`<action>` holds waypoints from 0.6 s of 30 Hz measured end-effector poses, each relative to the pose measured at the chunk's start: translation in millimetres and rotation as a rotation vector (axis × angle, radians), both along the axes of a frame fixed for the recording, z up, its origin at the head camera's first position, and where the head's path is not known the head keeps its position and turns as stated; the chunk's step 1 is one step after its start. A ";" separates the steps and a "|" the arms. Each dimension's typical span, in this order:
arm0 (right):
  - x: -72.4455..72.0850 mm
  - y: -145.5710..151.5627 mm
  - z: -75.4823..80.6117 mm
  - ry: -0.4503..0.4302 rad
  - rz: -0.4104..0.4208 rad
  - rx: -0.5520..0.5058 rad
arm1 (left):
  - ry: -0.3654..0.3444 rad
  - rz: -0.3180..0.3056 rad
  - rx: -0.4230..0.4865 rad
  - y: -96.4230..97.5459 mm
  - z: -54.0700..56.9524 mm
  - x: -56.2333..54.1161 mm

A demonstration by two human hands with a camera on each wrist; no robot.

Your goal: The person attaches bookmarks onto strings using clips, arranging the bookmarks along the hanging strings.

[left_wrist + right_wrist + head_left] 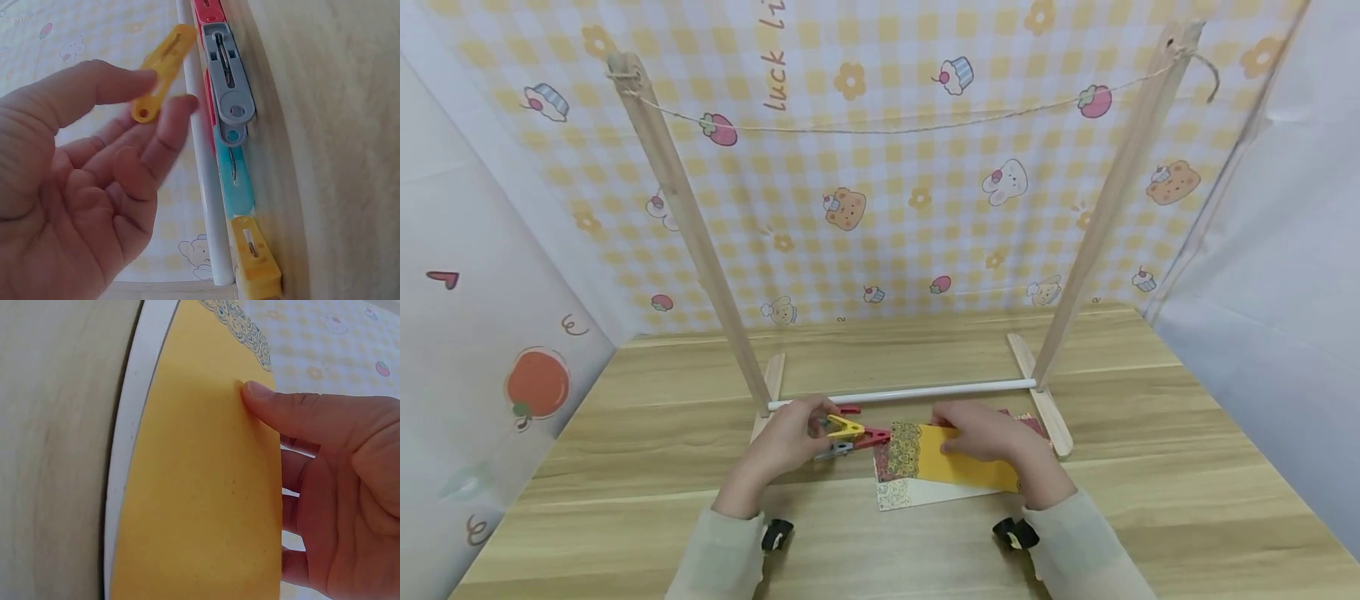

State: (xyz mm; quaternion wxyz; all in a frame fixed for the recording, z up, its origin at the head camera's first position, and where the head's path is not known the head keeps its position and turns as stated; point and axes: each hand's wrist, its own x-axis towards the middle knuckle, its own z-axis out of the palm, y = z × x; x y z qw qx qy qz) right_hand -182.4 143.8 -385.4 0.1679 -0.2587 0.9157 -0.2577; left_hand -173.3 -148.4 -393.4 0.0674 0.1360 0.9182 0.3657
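Observation:
My left hand (792,435) pinches a yellow clothespin (172,56) between thumb and fingers. Beside and below it lie more clothespins: a grey one (235,103), a teal one (234,184), another yellow one (257,269) and red ones (876,437). My right hand (988,429) grips a yellow card or envelope (200,469) by its long edge, thumb on the front and fingers behind. A lacy printed band (904,450) runs across its left end. Under it are a white card (936,491) with a similar band and a dark red one (891,468).
Behind the hands stands a wooden frame with a left post (688,217), a right post (1105,217) and a white crossbar (910,392) low between them. A thin string (880,132) sags between the post tops. A patterned cloth (887,242) hangs behind.

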 end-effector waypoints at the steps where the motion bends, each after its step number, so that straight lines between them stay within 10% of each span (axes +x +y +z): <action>1: 0.8 0.8 0.5 -0.004 0.003 -0.008 | 0.000 -0.005 0.015 -0.2 -0.2 0.3; 18: -1.7 13.6 4.1 -0.015 0.075 -0.107 | 0.045 -0.018 0.160 4.0 6.6 2.5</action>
